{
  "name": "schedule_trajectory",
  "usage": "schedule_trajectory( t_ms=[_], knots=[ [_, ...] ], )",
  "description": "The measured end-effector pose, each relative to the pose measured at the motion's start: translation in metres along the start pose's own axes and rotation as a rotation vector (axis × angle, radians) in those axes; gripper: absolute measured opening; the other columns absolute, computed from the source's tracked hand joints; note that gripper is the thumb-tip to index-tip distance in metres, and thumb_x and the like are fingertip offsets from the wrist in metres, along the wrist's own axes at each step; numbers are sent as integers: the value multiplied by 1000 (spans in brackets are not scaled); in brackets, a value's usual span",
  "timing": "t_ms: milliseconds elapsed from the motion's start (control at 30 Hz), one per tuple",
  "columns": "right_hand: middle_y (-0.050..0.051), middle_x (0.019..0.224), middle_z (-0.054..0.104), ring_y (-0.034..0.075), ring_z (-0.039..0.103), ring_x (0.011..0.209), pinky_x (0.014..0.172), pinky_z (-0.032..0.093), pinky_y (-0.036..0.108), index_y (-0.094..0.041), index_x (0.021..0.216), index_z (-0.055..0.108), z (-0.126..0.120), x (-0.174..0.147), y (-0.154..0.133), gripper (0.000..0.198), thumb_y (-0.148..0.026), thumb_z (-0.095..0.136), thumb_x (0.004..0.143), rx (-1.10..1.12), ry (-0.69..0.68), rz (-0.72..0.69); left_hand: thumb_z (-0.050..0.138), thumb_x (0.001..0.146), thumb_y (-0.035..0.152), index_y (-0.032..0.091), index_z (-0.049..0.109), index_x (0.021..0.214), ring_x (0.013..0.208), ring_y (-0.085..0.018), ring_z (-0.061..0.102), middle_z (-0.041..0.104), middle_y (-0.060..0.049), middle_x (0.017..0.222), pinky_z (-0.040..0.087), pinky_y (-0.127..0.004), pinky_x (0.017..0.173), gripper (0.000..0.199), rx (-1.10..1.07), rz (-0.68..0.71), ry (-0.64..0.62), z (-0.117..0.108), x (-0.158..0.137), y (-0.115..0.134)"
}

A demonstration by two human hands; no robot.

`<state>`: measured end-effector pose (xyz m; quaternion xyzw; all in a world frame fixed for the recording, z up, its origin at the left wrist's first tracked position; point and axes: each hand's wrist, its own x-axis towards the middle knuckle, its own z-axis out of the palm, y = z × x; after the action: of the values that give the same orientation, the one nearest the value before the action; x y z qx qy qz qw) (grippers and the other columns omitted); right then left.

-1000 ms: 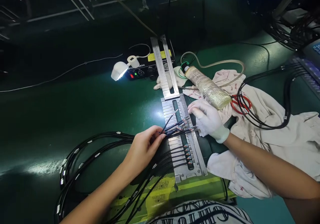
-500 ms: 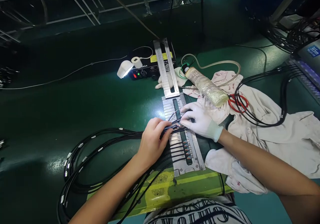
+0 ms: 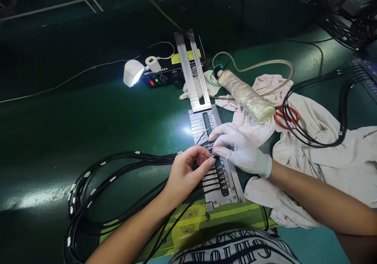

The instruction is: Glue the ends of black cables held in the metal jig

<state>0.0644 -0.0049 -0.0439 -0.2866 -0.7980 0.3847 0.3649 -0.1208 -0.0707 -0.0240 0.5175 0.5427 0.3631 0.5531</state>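
My bare left hand pinches the end of a black cable over a slotted metal fixture. The thumb and index finger meet near the cable's stripped tip. Against that same tip, my white-gloved right hand has its thumb and forefinger closed. Fine wires between the two hands are mostly hidden by the fingers. Lower on the fixture, several black cables lie side by side in slots, their coloured wire ends over the long opening. More cable ends lie bunched just above my left hand.
A loop of black cables lies to the left. Behind the fixture stand a black control box and a lit white lamp. At right are a wrapped bottle, red-handled scissors and white cloths.
My left hand has moved slightly down and right, away from the bunched cables, with one cable tip in its pinch. My right hand has come down beside it. The view has shifted a little.
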Motion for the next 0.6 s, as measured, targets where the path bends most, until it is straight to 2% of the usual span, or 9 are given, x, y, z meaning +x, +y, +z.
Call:
schedule_trajectory(
  t_ms=[133,333,500,600],
  knots=[
    [7,102,63,19,55,102,91,43,39,-17,81,64,-3,1,-1,13,-22,60,92,5,-41,-36,73,81,30,14,63,78,64,-9,49,58,2,69,40,-21,60,18,-144,-112,-36,-1,3,3],
    [6,101,63,18,55,101,91,43,38,-17,78,63,-2,2,-4,16,-22,58,93,50,-66,-6,71,83,30,13,70,77,65,-10,55,64,0,65,43,-21,66,18,-356,-213,-66,-5,3,-4],
    [5,101,63,18,56,102,91,43,38,-17,77,62,-2,2,-5,17,-21,58,93,67,-73,23,70,86,31,14,70,77,65,-9,55,65,1,68,44,-18,65,19,-340,-185,-43,-10,3,-2],
    [5,101,63,19,56,102,91,44,40,-18,78,62,-2,1,-5,16,-21,57,93,65,-70,25,71,86,30,15,72,84,70,-10,60,69,0,75,47,-18,68,15,-264,-175,-48,-13,2,3]
  ],
)
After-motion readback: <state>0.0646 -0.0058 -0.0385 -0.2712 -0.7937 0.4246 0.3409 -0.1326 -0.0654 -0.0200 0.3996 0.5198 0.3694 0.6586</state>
